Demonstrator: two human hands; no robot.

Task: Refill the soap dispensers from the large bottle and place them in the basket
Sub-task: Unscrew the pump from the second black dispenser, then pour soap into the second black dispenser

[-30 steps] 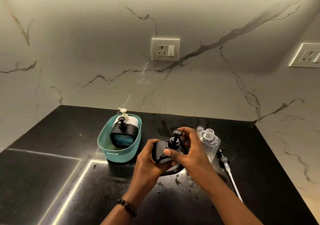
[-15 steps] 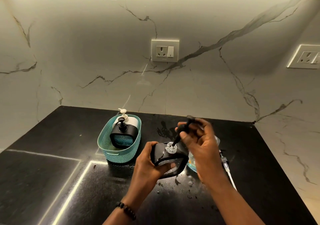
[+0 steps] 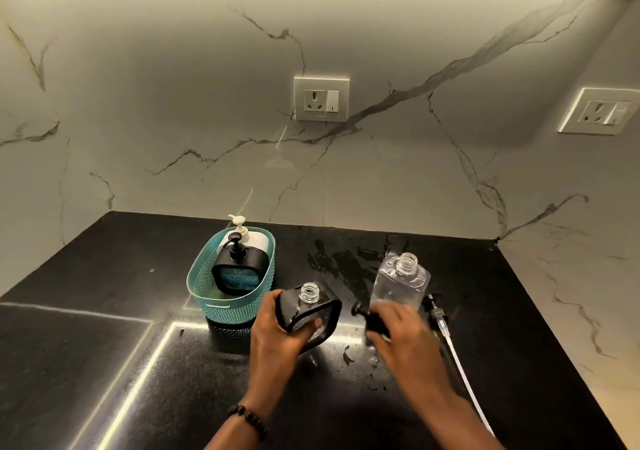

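Observation:
My left hand [image 3: 277, 332] grips a black square soap dispenser [image 3: 311, 311], tilted, its clear threaded neck uncapped. My right hand [image 3: 398, 332] holds that dispenser's black pump head [image 3: 367, 316] low over the counter, just right of the dispenser. Behind my right hand stands the large clear bottle [image 3: 401, 280], uncapped and partly filled with clear liquid. The teal basket [image 3: 221, 304] to the left holds a black dispenser [image 3: 239, 269] with its pump on and a white dispenser [image 3: 249, 238] behind it.
A second pump with a long white tube [image 3: 450, 339] lies on the black counter [image 3: 104, 311] to the right of the large bottle. Wet patches and droplets spot the counter around the bottles. Marble walls with two sockets close the back and right.
My right hand lifted the black pump head out of the dispenser and brought it down to the right, near the counter. The left hand kept holding the dispenser.

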